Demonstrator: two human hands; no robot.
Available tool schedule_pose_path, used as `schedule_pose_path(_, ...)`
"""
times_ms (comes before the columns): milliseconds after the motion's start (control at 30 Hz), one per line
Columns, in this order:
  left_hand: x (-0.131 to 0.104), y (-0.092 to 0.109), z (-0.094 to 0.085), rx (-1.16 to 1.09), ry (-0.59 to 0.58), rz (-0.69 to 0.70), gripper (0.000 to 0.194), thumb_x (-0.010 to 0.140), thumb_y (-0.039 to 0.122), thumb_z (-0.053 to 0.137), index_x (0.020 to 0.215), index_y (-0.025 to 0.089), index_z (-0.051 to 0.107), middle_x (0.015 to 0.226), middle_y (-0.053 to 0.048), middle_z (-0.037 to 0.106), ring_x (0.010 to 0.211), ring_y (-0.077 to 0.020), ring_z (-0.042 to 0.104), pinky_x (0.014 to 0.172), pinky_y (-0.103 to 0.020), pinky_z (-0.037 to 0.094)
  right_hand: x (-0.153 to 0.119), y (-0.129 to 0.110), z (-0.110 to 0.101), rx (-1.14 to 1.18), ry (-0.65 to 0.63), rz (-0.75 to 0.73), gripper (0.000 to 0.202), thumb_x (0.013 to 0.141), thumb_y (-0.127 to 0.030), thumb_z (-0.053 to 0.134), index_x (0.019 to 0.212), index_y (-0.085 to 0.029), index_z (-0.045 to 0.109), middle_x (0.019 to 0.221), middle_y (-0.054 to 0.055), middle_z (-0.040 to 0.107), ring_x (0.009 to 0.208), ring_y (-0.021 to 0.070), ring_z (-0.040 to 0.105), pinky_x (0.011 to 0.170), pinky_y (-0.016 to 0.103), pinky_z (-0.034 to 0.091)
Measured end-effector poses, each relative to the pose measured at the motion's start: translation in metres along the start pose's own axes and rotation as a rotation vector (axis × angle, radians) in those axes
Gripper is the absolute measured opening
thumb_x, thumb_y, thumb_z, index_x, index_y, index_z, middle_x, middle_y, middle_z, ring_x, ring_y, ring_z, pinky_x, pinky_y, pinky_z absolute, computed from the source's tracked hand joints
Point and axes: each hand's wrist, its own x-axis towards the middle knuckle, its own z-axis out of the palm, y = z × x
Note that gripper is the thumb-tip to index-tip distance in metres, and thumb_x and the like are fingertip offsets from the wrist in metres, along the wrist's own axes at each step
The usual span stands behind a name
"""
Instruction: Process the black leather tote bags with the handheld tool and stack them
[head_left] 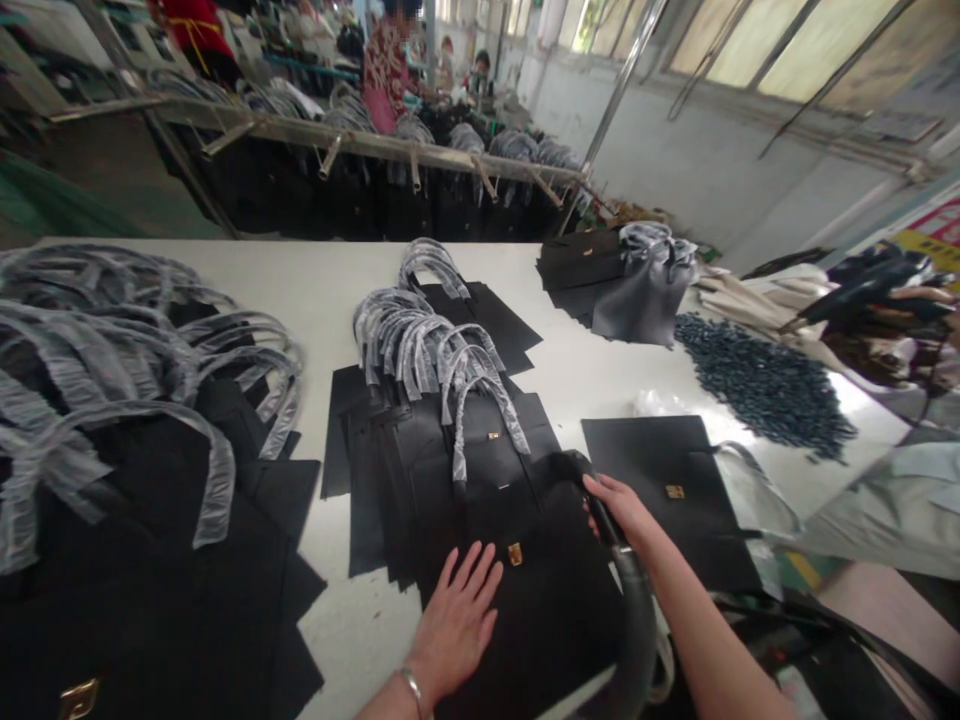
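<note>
My left hand (461,612) lies flat with fingers spread on a black bag panel (540,630), just left of its gold clasp (514,554). My right hand (616,508) is wrapped around a black hose nozzle (576,468), its tip over the right upper part of that panel. From the grip, a thick dark hose (634,630) curves down toward the bottom edge. Beyond both hands is an overlapping row of black bag panels (427,440) with plastic-wrapped handles (412,335). To the right lies another black panel (652,465) with a gold clasp.
A large pile of wrapped-handle panels (150,480) covers the table's left side. At the right are small dark pieces (765,380) in a heap and a standing dark bag (645,290). A metal rack (360,140) with hanging bags crosses behind the table; people are beyond it.
</note>
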Motion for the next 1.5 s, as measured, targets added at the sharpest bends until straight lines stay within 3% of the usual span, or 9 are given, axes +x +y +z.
schedule_pose_path(100,-0.001,-0.002,0.006,-0.018,0.027,-0.008,0.058,0.089,0.016,0.044,0.145,0.026,0.032,0.156,-0.002,0.023,0.142,-0.0242,0.023,0.113,-0.052,0.027,-0.010,-0.006,-0.013,0.026,0.055,-0.059,0.029,0.079,-0.043,0.067,0.093,-0.020,0.056,0.052,-0.006,0.056,0.036,0.0113,0.053,0.035,0.021,0.042)
schedule_pose_path(233,0.003,-0.010,0.004,-0.099,0.106,-0.104,0.057,0.084,-0.002,0.033,0.133,0.022,0.051,0.145,-0.005,0.044,0.133,-0.0199,0.040,0.109,-0.041,0.035,-0.059,0.012,-0.049,0.036,0.101,-0.016,0.032,0.076,-0.044,0.070,0.095,-0.020,0.059,0.057,-0.003,0.061,0.039,0.0128,0.056,0.037,0.023,0.043)
schedule_pose_path(433,0.035,-0.036,-0.042,0.002,0.148,-0.401,0.043,0.091,0.016,0.045,0.134,0.016,0.047,0.141,-0.016,0.044,0.127,-0.0314,0.041,0.105,-0.051,0.031,-0.151,0.086,-0.073,0.032,0.228,0.167,0.036,0.072,-0.048,0.072,0.090,-0.020,0.059,0.054,-0.003,0.061,0.037,0.0136,0.054,0.036,0.023,0.042)
schedule_pose_path(633,0.055,-0.054,-0.075,0.104,-0.028,-0.430,0.040,0.086,0.029,0.060,0.123,0.016,0.051,0.117,-0.013,0.055,0.104,-0.0297,0.050,0.089,-0.043,0.040,-0.205,0.160,-0.062,0.127,0.315,0.306,0.040,0.072,-0.051,0.073,0.096,-0.022,0.061,0.054,-0.004,0.062,0.040,0.0135,0.056,0.038,0.022,0.041)
schedule_pose_path(867,0.061,-0.070,-0.075,-0.025,-0.303,-0.310,0.015,0.091,0.025,0.056,0.104,0.020,0.053,0.104,-0.006,0.063,0.100,-0.0220,0.060,0.082,-0.030,0.044,-0.182,0.163,-0.053,0.299,0.401,0.187,0.038,0.070,-0.054,0.072,0.077,-0.021,0.056,0.053,-0.003,0.061,0.038,0.0140,0.055,0.036,0.024,0.041)
schedule_pose_path(1033,0.057,-0.074,-0.069,-0.049,-0.310,-0.324,0.013,0.092,0.024,0.053,0.105,0.021,0.050,0.105,-0.006,0.066,0.099,-0.0218,0.063,0.077,-0.028,0.045,-0.182,0.153,-0.065,0.314,0.485,0.129,0.038,0.072,-0.055,0.070,0.079,-0.022,0.052,0.055,-0.006,0.061,0.041,0.0124,0.057,0.039,0.023,0.045)
schedule_pose_path(1200,0.055,-0.077,-0.064,-0.071,-0.303,-0.340,0.020,0.092,0.024,0.054,0.110,0.021,0.048,0.109,-0.007,0.066,0.104,-0.0224,0.063,0.080,-0.028,0.045,-0.205,0.167,-0.054,0.283,0.384,0.179,0.037,0.069,-0.049,0.076,0.086,-0.021,0.059,0.051,-0.004,0.060,0.036,0.0140,0.055,0.034,0.023,0.041)
schedule_pose_path(1333,0.054,-0.080,-0.061,-0.084,-0.301,-0.330,0.024,0.091,0.024,0.054,0.114,0.019,0.048,0.111,-0.008,0.066,0.106,-0.0228,0.062,0.083,-0.028,0.044,-0.192,0.172,-0.041,0.308,0.368,0.173,0.038,0.070,-0.052,0.074,0.087,-0.021,0.059,0.050,-0.005,0.059,0.036,0.0141,0.055,0.036,0.024,0.042)
schedule_pose_path(1500,0.049,-0.080,-0.059,-0.093,-0.289,-0.351,0.028,0.093,0.023,0.052,0.120,0.017,0.046,0.116,-0.012,0.065,0.107,-0.0243,0.062,0.086,-0.030,0.044,-0.182,0.166,-0.054,0.355,0.440,0.107,0.037,0.073,-0.055,0.070,0.082,-0.022,0.055,0.055,-0.005,0.061,0.041,0.0120,0.057,0.039,0.022,0.044)
